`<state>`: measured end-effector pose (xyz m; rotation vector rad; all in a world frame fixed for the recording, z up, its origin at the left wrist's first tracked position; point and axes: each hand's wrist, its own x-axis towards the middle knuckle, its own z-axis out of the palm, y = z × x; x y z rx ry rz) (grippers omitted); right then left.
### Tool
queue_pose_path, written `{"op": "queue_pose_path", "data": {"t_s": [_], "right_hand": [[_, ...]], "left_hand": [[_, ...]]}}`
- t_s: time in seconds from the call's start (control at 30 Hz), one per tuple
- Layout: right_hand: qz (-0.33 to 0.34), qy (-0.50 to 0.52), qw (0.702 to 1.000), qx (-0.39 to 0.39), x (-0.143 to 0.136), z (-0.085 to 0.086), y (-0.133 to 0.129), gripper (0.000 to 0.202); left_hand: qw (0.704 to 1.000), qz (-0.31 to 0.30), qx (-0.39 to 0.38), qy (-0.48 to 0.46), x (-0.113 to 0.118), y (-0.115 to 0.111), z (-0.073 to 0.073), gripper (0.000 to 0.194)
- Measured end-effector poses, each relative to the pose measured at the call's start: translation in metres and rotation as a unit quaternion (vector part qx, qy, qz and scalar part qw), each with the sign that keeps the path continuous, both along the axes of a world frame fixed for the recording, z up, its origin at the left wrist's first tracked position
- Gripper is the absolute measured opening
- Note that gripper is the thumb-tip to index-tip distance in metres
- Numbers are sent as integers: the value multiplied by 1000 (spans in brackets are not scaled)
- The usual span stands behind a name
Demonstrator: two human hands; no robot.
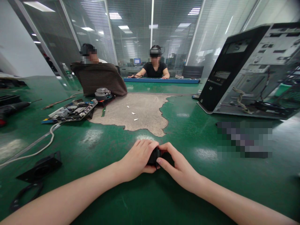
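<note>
One black part (153,157), lower centre of frame: cupped by the left hand (138,156), pinched by the right hand (177,164), not yet set down; remaining steps cannot be told. Circuit board (72,111), left: laid out on the surface (110,142). Computer case (234,67), upper right: opened.

a circuit board (75,111) lies left; an open computer case (231,68) stands right

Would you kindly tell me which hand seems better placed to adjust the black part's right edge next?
Probably the right hand: its thumb and index finger are at the right edge of the black part, whereas the left hand covers the opposite side and seems suited to steadying it.
</note>
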<state>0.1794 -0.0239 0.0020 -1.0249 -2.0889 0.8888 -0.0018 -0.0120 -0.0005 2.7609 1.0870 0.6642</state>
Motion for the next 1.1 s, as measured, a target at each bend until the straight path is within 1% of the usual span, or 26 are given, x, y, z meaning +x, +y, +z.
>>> {"op": "queue_pose_path", "data": {"t_s": [0.1,0.17,0.3,0.4,0.5,0.67,0.87,1.03,1.1], "right_hand": [[-2,-2,1000,20,1,0,-1,19],[-1,0,1000,20,1,0,-1,17],[-6,23,1000,-4,0,-2,0,12],[-13,47,999,-23,-2,-2,1,18],[-11,37,999,-32,-1,-1,0,19],[6,30,999,9,1,1,-3,20],[4,59,998,1,-1,-1,-1,11],[-7,62,998,-16,-1,-1,0,21],[-6,48,999,-14,-1,0,-1,21]], "left_hand": [[1000,2,-4,-2,0,0,0,59],[1000,2,-1,-3,0,0,-1,60],[1000,-1,6,-1,1,1,-2,62],[1000,-1,8,1,1,1,-2,62],[1000,0,6,1,1,0,-2,61],[1000,1,-4,3,1,0,1,59],[1000,0,3,-5,1,0,0,61],[1000,3,2,2,1,0,-1,62],[1000,5,2,7,1,0,0,62]]}}
